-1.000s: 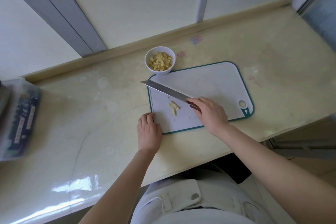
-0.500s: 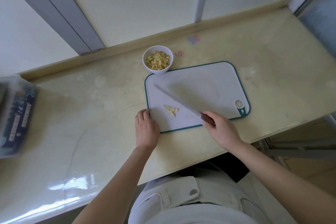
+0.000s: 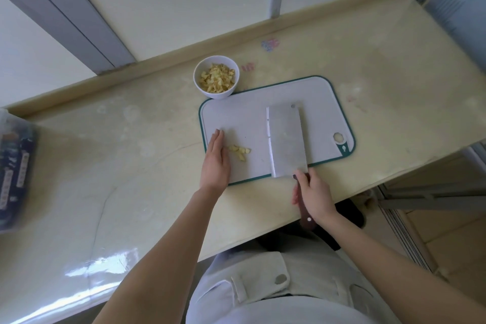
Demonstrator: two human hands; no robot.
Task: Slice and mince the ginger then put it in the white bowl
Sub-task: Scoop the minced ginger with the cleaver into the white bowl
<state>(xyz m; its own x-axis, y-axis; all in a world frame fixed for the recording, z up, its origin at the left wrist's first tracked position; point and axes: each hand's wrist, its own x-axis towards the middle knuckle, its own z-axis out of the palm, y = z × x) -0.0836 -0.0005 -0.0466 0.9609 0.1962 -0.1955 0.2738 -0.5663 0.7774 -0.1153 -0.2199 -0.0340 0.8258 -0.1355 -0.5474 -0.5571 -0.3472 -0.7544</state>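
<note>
Lying near the front-left part of the cutting board [image 3: 302,95] is one small loose heap of ginger pieces [image 3: 239,151], pale yellow, chunky and irregular; the pieces are too small to count. A second, larger portion of minced ginger [image 3: 217,79] sits in one white bowl [image 3: 216,92], round, smooth and glossy. The bowl stands on the desk [image 3: 131,166] at the board's far-left corner.

The board is one flat white rectangle with rounded corners, a dark green rim and a hanging hole at its right end. The desk is cream, marbled and glossy, with a raised lip along the back.

One cleaver [image 3: 286,139] is present. Its broad rectangular blade is dull grey metal with a small hole near the far corner. The blade lies broad face up over the board's middle, right of the heap and apart from it. Its handle is dark reddish-brown with a pale rivet.

The right hand [image 3: 314,194] grips that handle, fingers curled round it, at the board's front edge. The left hand [image 3: 215,163] holds nothing; its fingers are straight and together on the board's left side, just beside the heap. The two hands are apart.

One blurred dark blue container [image 3: 13,171] sits at the desk's left edge. Two small pinkish stickers [image 3: 269,44] mark the desk behind the board.
</note>
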